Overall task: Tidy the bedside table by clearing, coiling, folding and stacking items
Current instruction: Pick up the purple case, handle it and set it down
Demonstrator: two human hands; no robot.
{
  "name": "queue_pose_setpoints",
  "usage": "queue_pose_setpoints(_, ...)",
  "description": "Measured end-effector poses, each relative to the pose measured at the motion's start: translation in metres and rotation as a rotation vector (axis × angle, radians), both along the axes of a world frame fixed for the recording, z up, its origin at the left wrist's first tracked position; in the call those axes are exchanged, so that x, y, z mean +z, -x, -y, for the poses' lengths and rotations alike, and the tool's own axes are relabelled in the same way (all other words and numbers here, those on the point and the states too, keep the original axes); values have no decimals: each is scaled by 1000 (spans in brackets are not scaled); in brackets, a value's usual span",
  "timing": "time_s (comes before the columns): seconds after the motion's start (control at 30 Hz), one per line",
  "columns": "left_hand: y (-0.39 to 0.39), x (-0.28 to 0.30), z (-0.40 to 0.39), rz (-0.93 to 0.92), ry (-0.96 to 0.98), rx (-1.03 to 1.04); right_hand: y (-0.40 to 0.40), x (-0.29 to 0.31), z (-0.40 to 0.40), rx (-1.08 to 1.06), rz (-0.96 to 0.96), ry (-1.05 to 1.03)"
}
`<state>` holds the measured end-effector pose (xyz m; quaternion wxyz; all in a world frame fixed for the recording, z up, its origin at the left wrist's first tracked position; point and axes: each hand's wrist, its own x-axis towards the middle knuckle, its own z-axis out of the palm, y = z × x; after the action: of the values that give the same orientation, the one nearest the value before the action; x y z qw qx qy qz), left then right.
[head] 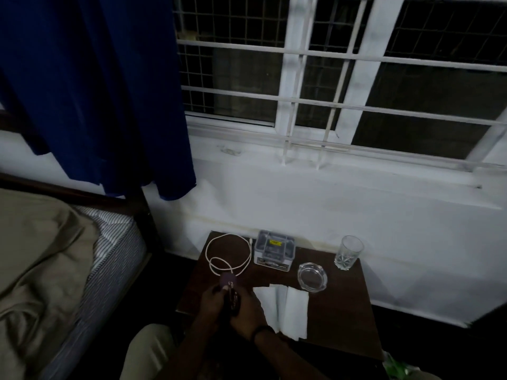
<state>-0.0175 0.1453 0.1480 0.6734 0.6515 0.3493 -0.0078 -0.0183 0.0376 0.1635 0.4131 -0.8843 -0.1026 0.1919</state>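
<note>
White cable (pixel 229 253) lies in loose loops on the counter (pixel 337 305), just beyond your hands, both clamped on a dark packet (pixel 231 296); left hand (pixel 212 301) is nearer.

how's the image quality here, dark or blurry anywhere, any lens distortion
Head view: dim overall, with the hands and the dark packet they hold murky and soft; the white cable, tissue and glass read clearly on the dark table; wide-angle bending bows the window bars.
</note>
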Motion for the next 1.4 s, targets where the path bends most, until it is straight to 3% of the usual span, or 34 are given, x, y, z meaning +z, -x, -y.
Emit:
queue_pose_setpoints(0.23, 10, -17, -47, 10, -126, -38, 0, -17, -41, 20, -27, 40)
queue_pose_setpoints(0.53, -1, -75, -103, -60, -187, -1, 2, -26, -82, -35, -106, -104)
queue_pose_setpoints(0.9, -4, -33, -95, -152, -322, -79, -9, -38, -94, -43, -202, -105)
queue_pose_setpoints(1.4, -10, -40, -94, -237, -417, -84, -19, -53, -95, -16, -193, -80)
